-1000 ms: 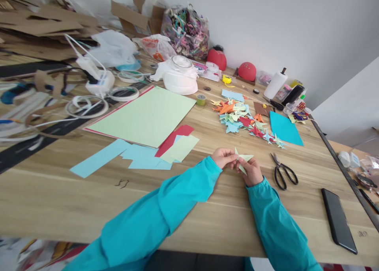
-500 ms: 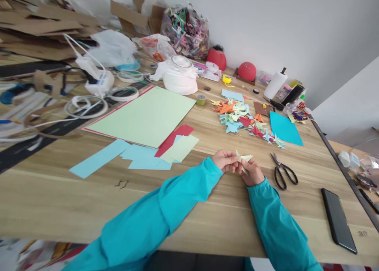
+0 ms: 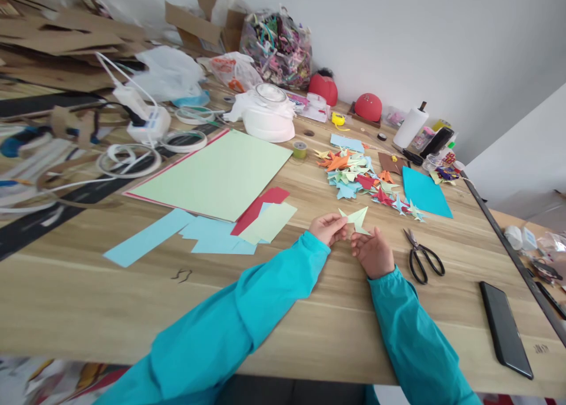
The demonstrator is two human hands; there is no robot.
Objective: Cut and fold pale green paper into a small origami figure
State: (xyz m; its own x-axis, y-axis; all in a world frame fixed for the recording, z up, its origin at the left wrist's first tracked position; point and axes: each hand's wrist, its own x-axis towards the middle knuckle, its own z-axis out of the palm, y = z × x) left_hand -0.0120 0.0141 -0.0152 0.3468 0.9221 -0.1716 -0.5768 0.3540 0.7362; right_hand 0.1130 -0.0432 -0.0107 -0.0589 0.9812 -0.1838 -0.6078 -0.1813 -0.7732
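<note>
Between thumb and fingers, my left hand (image 3: 329, 227) pinches a pale green origami crane (image 3: 357, 217) by one end, above the wooden table. Just right of the crane, my right hand (image 3: 374, 252) has its fingers apart and curled slightly, holding nothing. Whether a fingertip still touches the crane's lower point is hard to tell. Beyond both hands lies a pile of folded paper cranes (image 3: 349, 172) in orange, green, blue and red. Black-handled scissors (image 3: 422, 257) rest to the right of my right hand.
Left of my hands are blue paper strips (image 3: 221, 234), a red piece (image 3: 260, 207) and a large pale green sheet (image 3: 216, 172). A turquoise sheet (image 3: 427, 191) lies beyond the scissors. A black phone (image 3: 505, 328) is at right. Cables and a power adapter (image 3: 150, 122) lie far left.
My right hand has let go of the crane's right side and moved slightly down. The crane, in my left hand, has turned and lifted a little, its wings showing more.
</note>
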